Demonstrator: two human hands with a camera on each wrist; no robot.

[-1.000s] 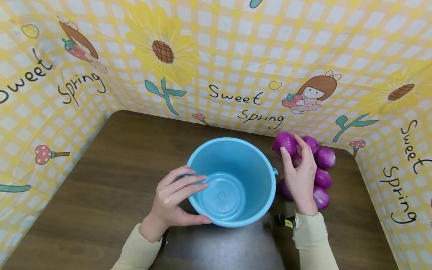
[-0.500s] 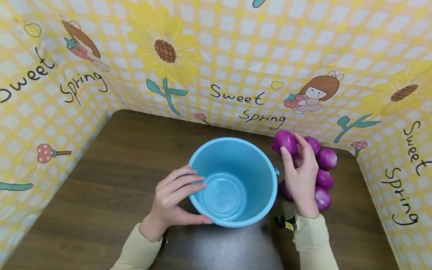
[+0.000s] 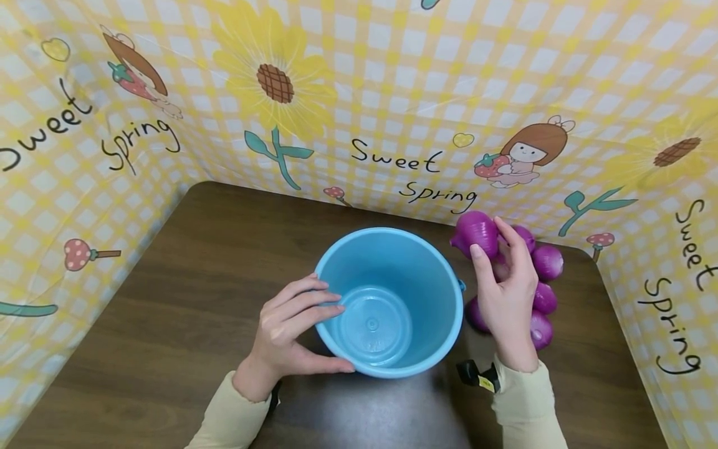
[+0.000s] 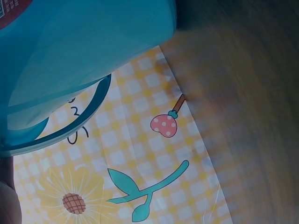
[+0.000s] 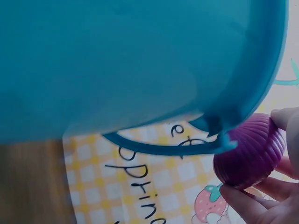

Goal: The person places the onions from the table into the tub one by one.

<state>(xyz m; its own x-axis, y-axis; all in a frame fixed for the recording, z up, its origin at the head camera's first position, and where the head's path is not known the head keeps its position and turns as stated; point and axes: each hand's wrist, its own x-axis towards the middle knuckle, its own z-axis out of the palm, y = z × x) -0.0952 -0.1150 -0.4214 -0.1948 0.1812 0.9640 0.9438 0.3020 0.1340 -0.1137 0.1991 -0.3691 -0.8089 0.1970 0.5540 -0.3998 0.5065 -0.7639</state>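
A light-blue bucket point(image 3: 443, 337) stands upright on the table with nothing inside it. My left hand point(image 3: 286, 333) holds its left rim, fingertips over the inner side and thumb along the near edge. To the right of the bucket, my right hand point(image 3: 510, 290) grips a purple onion point(image 3: 473, 234) between thumb and fingers, above the table. The right wrist view has this onion point(image 5: 250, 151) close to the bucket's outer wall and handle point(image 5: 168, 148). Several more purple onions point(image 3: 546, 262) lie behind and beside my right hand, some partly hidden by it.
The dark wooden table point(image 3: 168, 299) ends against a yellow-checked printed cloth point(image 3: 392, 93) at the back and both sides. A black device point(image 3: 477, 375) is strapped at my right wrist. The bucket's handle point(image 4: 98, 109) hangs on its far side.
My right hand has risen slightly and shifted a little to the right, carrying the onion with it. My left hand and the bucket look almost unchanged.
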